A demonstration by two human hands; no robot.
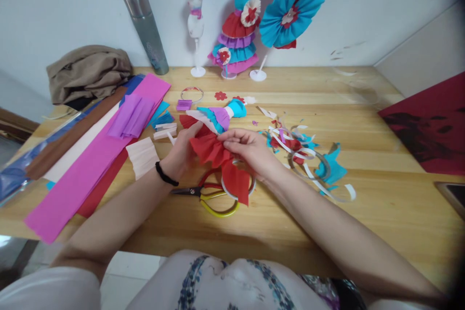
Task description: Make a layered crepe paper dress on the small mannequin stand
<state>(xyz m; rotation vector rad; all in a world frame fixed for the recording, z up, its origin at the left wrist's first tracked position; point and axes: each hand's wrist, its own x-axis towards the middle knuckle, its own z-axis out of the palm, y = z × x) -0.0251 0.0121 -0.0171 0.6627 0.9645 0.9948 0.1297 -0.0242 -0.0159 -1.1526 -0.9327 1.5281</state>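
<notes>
A strip of red crepe paper [212, 151], gathered into ruffles, lies between my two hands. My right hand [246, 147] pinches its upper edge, and the loose end hangs toward me over a roll of tape [253, 185]. My left hand [184, 147] is at the strip's left side, its fingers partly hidden behind the paper and closed on it. Just beyond my hands a small mannequin [228, 111] lies on its side, dressed in blue, purple, white and red paper layers. Scissors [218, 196] with red and yellow handles rest below the paper, blades pointing left.
Coloured paper sheets [90, 160] and a brown cloth [89, 70] lie at left. A thermos [145, 29], a bare mannequin [195, 5] and two dressed mannequins [242, 34] stand along the wall. Paper scraps [285, 140] and a tape roll [327, 169] are at right.
</notes>
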